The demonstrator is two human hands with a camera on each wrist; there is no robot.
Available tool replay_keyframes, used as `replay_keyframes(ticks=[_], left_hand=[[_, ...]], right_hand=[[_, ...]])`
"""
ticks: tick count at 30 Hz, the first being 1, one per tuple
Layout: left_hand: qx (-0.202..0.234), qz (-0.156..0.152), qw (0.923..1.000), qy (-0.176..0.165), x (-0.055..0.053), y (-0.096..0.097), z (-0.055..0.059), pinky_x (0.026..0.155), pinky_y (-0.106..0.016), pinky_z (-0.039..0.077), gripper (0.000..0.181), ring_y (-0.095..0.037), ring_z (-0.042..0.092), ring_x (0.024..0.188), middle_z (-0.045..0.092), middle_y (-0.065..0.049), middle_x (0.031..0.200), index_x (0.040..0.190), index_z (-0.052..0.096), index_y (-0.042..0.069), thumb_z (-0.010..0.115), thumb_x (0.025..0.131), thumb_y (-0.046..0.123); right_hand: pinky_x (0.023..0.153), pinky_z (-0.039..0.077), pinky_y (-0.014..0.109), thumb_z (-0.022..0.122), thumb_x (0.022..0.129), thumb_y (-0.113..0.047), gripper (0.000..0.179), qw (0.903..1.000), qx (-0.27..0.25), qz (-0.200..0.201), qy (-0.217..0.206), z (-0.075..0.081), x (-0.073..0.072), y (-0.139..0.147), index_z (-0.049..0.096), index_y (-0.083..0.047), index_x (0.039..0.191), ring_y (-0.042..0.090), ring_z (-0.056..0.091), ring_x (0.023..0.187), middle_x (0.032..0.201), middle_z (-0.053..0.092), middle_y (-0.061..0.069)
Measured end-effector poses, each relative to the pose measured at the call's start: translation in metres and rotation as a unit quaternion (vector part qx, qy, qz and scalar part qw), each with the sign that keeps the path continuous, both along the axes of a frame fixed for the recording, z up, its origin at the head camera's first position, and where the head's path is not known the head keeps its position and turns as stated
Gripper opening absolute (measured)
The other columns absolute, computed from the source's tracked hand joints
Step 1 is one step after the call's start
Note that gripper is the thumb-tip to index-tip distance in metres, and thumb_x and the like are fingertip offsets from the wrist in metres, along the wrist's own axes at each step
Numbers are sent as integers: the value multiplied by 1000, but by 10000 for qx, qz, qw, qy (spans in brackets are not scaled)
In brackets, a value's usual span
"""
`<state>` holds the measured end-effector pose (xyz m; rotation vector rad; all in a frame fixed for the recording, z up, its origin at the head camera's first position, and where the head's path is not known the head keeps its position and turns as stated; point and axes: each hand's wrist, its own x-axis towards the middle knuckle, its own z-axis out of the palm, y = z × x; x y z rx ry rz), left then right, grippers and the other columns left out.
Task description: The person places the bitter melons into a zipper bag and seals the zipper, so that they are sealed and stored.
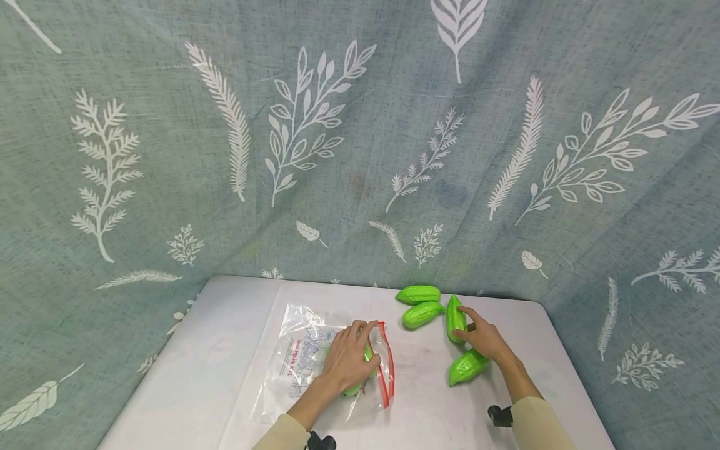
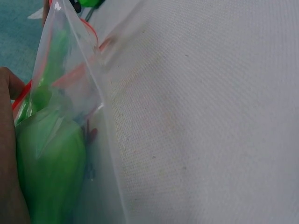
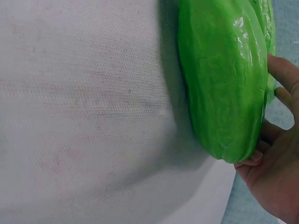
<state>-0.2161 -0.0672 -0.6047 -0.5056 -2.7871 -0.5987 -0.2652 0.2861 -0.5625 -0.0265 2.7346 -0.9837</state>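
A clear zip bag point(image 1: 300, 375) with a red zip edge and blue print lies on the table. My left hand point(image 1: 351, 357) bends over its mouth and grips it around a green ridged gourd point(image 2: 51, 163) that shows through the plastic. My right hand point(image 1: 488, 340) holds another green gourd point(image 1: 455, 320) between thumb and fingers, at its right side and lower end. Close by, partly under that hand's wrist, lies a third gourd point(image 1: 468, 367), large in the right wrist view. Some right fingertips are hidden behind this nearer gourd in that view.
Two more green gourds, an upper one point(image 1: 419, 294) and a lower one point(image 1: 422, 315), lie near the back edge of the white table point(image 1: 185, 375). A grey-green leaf-patterned cloth point(image 1: 349, 156) hangs behind the table and along its sides.
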Motion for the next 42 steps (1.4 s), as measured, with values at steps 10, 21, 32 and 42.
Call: replay_keyframes(ticks=[10,21,32,42], left_hand=[[17,-67,9999,92,1,1,3,106,-47,41,72,-24,56,115,52,-1,129,150,43,26,60,82,43],[53,-65,9998,164,1,2,3,106,-48,41,70,-26,57,115,52,-3,128,148,45,24,60,82,42],[53,-92,9999,46,-2,2,3,106,-47,41,70,-23,56,114,51,-1,128,148,45,25,62,82,40],[91,-77,9999,-102,-1,-1,5,107,-45,40,72,-22,56,115,50,0,129,151,42,29,65,84,39]], right_hand=[[84,52,52,66,95,-42,73,9999,46,-21,125,-1,0,4,34,-20,156,37,63,108,124,63,24],[82,52,50,67,94,-43,73,9998,-19,-69,192,2,3,6,36,-19,155,37,64,106,122,64,24],[80,52,47,67,94,-43,71,9994,-10,-136,320,-4,3,11,36,-20,155,35,64,105,122,64,23],[83,52,50,65,95,-44,71,9992,-64,-174,358,-3,6,10,35,-20,155,39,63,111,125,63,25]])
